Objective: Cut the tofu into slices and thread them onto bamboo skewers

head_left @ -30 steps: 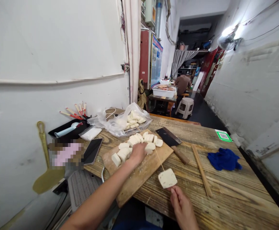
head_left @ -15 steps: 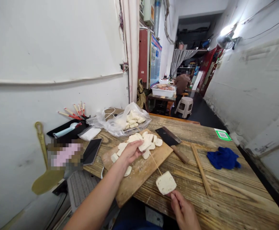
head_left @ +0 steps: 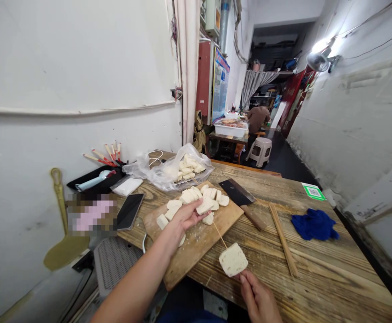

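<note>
Over the board [head_left: 196,251], my left hand [head_left: 185,216] pinches a slice [head_left: 205,205]; my right hand [head_left: 258,298] grips the skewer [head_left: 220,234], tip pointing toward it.

The white slice [head_left: 204,205] you have lifted is a pale, flat, roughly oblong piece, tilted and raised just above the wooden cutting board [head_left: 196,244], over the near edge of the heap of like white slices [head_left: 196,199] on the board's far half. The thin bamboo skewer [head_left: 220,234] points away from you toward that heap, slanting up to the left. It already carries one squarish white piece [head_left: 233,259], face up, near its near end, just right of the board.
</note>
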`<state>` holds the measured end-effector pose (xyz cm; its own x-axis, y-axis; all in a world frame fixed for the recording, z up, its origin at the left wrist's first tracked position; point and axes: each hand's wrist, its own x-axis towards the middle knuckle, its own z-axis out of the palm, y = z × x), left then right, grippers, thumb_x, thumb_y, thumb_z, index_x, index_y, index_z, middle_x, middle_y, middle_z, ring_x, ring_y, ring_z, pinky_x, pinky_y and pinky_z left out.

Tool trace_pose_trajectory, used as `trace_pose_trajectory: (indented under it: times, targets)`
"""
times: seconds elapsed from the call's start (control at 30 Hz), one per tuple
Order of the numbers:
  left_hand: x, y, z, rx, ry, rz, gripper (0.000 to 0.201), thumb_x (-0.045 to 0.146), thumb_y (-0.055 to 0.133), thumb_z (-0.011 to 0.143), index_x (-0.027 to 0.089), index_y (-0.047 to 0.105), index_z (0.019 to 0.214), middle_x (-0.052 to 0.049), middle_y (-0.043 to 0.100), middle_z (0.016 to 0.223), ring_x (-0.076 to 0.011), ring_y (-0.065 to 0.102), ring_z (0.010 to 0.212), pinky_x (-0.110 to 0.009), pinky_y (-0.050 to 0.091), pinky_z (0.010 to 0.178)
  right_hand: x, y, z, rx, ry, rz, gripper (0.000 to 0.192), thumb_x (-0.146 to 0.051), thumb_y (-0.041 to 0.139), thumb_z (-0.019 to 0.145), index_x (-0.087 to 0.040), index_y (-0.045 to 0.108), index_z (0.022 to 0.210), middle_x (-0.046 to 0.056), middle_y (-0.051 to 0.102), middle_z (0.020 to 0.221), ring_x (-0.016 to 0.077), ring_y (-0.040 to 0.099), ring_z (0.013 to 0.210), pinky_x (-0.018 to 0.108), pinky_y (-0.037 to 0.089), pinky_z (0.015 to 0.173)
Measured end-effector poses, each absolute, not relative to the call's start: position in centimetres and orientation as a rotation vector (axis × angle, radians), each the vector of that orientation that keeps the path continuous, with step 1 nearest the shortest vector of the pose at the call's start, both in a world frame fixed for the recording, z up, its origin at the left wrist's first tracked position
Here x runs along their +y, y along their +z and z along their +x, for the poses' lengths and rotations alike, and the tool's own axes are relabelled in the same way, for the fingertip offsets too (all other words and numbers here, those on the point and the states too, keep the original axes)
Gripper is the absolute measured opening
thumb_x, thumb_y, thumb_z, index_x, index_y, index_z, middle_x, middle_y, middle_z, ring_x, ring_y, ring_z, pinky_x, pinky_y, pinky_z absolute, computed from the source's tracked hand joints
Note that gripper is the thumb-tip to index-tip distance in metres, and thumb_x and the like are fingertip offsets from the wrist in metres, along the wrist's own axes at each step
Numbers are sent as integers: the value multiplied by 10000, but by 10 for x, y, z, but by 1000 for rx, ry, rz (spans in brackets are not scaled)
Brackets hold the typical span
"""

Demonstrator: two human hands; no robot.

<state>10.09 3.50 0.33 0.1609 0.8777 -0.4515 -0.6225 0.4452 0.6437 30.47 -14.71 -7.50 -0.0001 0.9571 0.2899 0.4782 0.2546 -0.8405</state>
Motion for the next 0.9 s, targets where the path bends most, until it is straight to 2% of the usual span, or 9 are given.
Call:
trace_pose_trajectory:
  times: [0.3,0.4,0.53,0.7,0.9]
  targets:
    - [24,13,108,914,1085,473,70,70,634,714,89,586,762,-78,669,741,-156,639,669,-391,541,753,-148,-73,304,-1635,654,-1415,423,-441,286,912,-179,606,822,72,658,700,170,607,596,222,441,594]
    - [22,13,110,923,1054,510,65,69,631,716,82,599,772,-79,670,738,-149,634,646,-372,549,719,-146,-73,306,-1684,666,-1415,400,-430,301,910,-174,600,834,62,649,668,167,599,573,218,432,550]
    - [21,6,114,949,1012,516,161,97,671,689,74,613,837,-96,673,793,-169,648,679,-343,552,684,-145,-74,308,-1709,770,-1409,418,-432,270,915,-173,575,792,22,575,553,140,525,473,208,398,471]
    - [18,0,120,913,971,518,239,104,698,661,76,612,882,-118,676,852,-197,653,751,-359,545,708,-144,-78,303,-1574,955,-1392,448,-504,291,891,-164,573,813,3,534,550,126,471,455,202,364,445]
    - [8,3,129,955,914,502,221,98,696,654,90,620,861,-102,681,820,-190,648,719,-361,538,701,-144,-79,297,-1433,1036,-1385,467,-552,319,864,-162,568,801,-44,402,504,105,362,424,200,281,415]
